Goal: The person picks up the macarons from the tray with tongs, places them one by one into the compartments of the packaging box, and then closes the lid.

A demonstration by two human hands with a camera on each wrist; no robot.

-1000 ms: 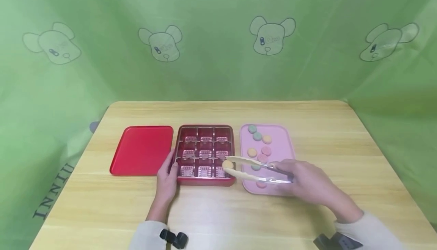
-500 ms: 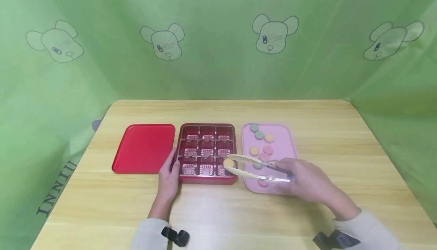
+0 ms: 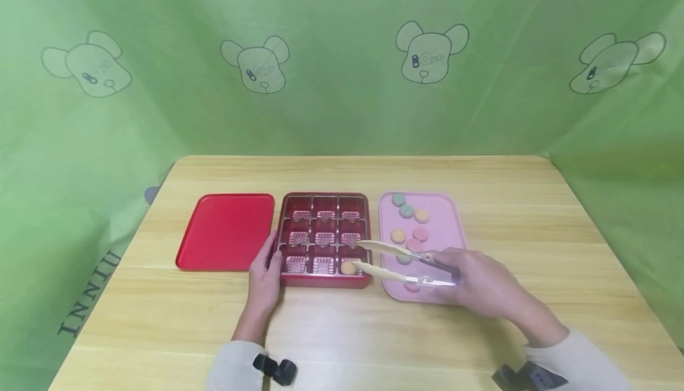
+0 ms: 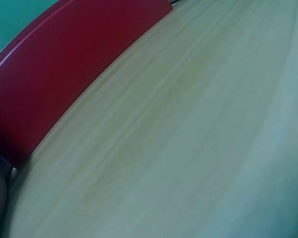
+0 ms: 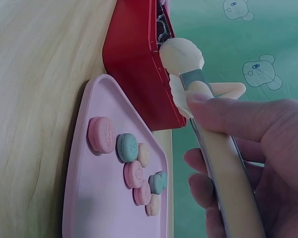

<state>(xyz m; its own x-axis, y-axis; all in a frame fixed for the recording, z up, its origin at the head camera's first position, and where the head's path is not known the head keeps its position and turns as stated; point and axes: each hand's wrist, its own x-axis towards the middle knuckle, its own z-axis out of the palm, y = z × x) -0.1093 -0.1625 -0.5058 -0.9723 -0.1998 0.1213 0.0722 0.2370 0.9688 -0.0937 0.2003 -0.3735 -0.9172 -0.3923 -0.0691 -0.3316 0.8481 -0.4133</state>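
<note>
My left hand [image 3: 264, 275] holds the left side of a red box [image 3: 323, 282], thumb at its near left corner. The box has a clear divided insert, and a yellow macaron [image 3: 348, 267] lies in its near right compartment. My right hand [image 3: 478, 281] grips a pair of tongs [image 5: 223, 163] with cream tips. Those tips are spread apart over the box's right rim, the nearer one overlapping the macaron's edge in the head view. Right of the box, under the tongs, a pink tray [image 3: 440, 219] bears several green, yellow and pink macarons [image 5: 134, 173].
A flat red lid [image 3: 227, 231] lies on the wooden table [image 3: 342, 343] left of the box. Green curtains [image 3: 342, 118] printed with bear heads hang behind the table and at both sides.
The tongs have spread and let go of the yellow macaron, which has dropped from between their tips into the near right compartment. My left hand stays at the box.
</note>
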